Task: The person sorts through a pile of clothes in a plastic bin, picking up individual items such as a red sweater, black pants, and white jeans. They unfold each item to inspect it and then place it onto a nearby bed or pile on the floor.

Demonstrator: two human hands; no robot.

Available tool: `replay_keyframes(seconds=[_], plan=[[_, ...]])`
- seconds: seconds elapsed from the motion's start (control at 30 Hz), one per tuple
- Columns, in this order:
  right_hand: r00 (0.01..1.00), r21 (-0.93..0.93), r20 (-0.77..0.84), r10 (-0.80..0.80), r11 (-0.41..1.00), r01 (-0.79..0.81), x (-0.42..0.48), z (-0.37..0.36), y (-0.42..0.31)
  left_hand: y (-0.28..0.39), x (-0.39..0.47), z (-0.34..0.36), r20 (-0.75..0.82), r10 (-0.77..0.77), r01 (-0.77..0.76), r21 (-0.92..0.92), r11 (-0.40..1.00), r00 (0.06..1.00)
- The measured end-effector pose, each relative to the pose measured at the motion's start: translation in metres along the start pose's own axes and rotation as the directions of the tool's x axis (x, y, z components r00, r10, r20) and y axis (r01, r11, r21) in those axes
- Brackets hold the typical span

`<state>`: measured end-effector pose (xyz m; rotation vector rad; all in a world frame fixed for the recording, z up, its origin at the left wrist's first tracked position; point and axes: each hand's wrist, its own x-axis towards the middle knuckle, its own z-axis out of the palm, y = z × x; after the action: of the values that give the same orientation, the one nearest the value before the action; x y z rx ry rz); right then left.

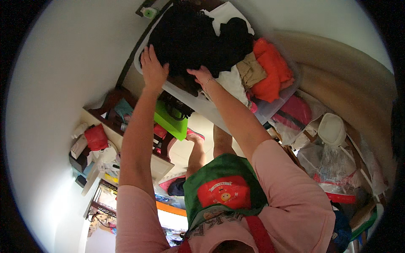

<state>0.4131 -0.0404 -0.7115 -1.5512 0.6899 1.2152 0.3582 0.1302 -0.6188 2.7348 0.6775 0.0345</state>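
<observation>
A large bundle of black cloth (193,38) lies at the near-left side of a translucent plastic bin (196,104). My left hand (154,71) rests against the bundle's left side, fingers spread and pointing away from me. At the lower edge of the same cloth is my right hand (202,77), a thin bracelet on its wrist, with its fingers apart and touching the fabric. Beside the black cloth are a white cloth (232,83), a folded tan cloth (251,70) and a bright orange garment (270,71). Another white cloth (229,15) shows behind the bundle.
Under the bin's left side is a bright green panel (172,120). A dark wooden shelf unit (123,95) with small items stands left. To the right are a magenta bag (292,110), a white plastic container (332,129) and clear plastic bags (332,161), near a brown curtain-like cloth (341,72).
</observation>
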Motion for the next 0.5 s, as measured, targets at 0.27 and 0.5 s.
replay_keyframes(seconds=[0.27,0.5], plan=[[0.984,0.301,0.105,0.144,0.939,-0.169,0.015,0.023,-0.043,0.009,0.047,0.018,0.057,-0.370,0.340,0.287,0.896,0.927],[0.982,0.229,0.123,0.144,0.958,-0.170,0.022,0.010,-0.036,-0.033,0.051,0.042,0.091,0.026,-0.068,0.501,0.863,0.996]])
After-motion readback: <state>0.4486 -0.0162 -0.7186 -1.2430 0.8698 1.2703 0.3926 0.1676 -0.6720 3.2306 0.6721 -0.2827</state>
